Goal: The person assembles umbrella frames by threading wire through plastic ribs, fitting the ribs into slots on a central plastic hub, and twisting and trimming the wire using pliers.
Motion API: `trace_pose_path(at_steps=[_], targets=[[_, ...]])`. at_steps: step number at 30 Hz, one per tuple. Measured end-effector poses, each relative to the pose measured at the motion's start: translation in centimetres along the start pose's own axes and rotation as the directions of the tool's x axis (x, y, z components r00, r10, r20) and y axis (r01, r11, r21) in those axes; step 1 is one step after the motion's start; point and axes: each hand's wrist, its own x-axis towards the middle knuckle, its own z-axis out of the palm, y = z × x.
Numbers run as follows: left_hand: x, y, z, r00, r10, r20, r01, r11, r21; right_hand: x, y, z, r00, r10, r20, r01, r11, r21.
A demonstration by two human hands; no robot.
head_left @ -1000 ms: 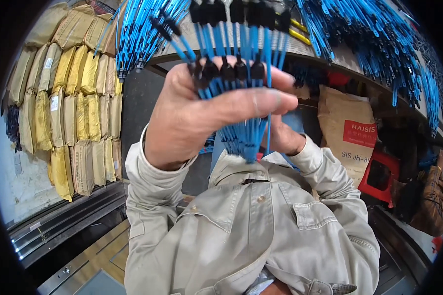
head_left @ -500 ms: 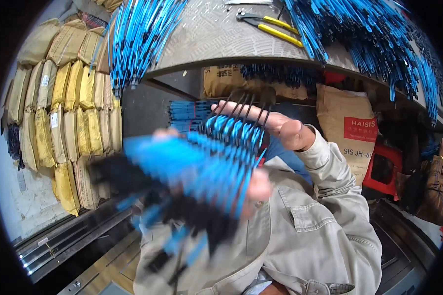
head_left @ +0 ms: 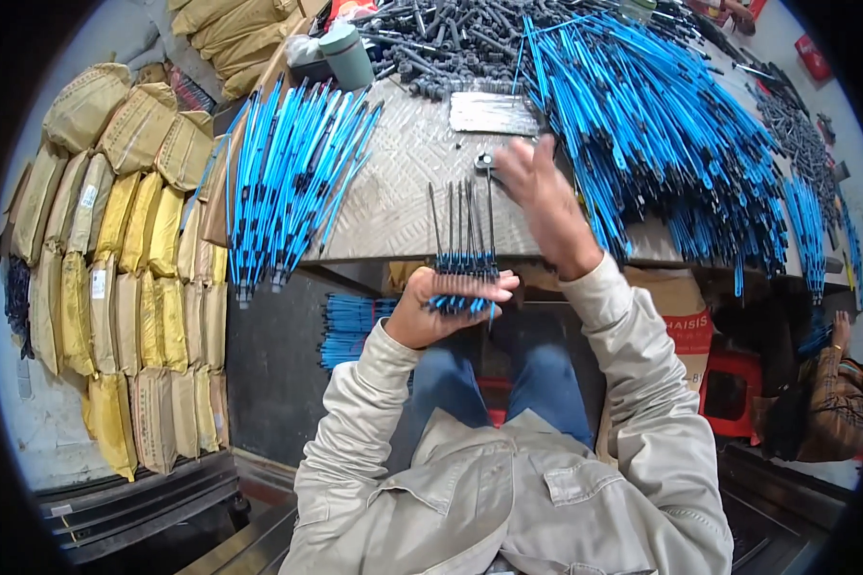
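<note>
One bundle of blue-and-black rods [head_left: 465,261] is held in front of the beige jacket [head_left: 479,489] by the left hand [head_left: 422,311], whose grip is closed around it, fingers laid across the rods. The thin black ends are pointed towards twelve o'clock, and the near edge of the counter [head_left: 403,182] is overlapped by them in this view.

Taken from that bundle, the right hand [head_left: 554,206] is found between one and two o'clock, raised over the counter. Its fingers are blurred — whether this grip is open or closed cannot be told. Just beside the fingers, at twelve, a dark tool head [head_left: 484,162] can be seen.

Farther off at twelve, a pale flat pack [head_left: 494,113] is set down, backed by a heap of black parts [head_left: 460,38]. A grey-green cup [head_left: 347,57] is placed at eleven. At ten, a pile of blue rods [head_left: 292,182] is laid out; at two, a larger heap of blue rods [head_left: 662,125] is spread, some ends hung over the edge. At nine, brown and yellow packages [head_left: 151,225] are stacked in rows. Towards four, a red stool [head_left: 734,362] is seen — and, beyond it, another person's checked sleeve [head_left: 839,412].
</note>
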Motion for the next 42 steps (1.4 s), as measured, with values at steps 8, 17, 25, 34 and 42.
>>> trace_pose_path(at_steps=[8,17,25,34,42], targets=[[1.8,0.5,-0.1,0.895,-0.387,-0.222,0.330,0.909,-0.256,14.5,-1.8,-3.2,0.948,-0.224,0.228,0.214,-0.088,-0.973],[1.7,1.3,-1.3,0.902,-0.391,-0.183,0.327,0.895,-0.303,15.8,-2.4,-2.4,0.960,-0.021,0.281,0.256,-0.347,-0.902],[1.7,0.3,-0.6,0.913,-0.347,-0.216,0.240,0.883,-0.404,11.2,-3.4,-2.3,0.755,-0.562,0.339,0.523,0.204,-0.827],[1.7,0.9,-0.3,0.919,-0.333,-0.210,0.221,0.878,-0.424,-6.1,-5.9,-0.3,0.659,-0.573,0.488,0.673,0.160,-0.722],[1.4,0.5,-0.6,0.931,-0.294,-0.216,0.199,0.905,-0.375,-7.4,-6.0,-0.8,0.724,-0.562,0.401,0.570,0.160,-0.806]])
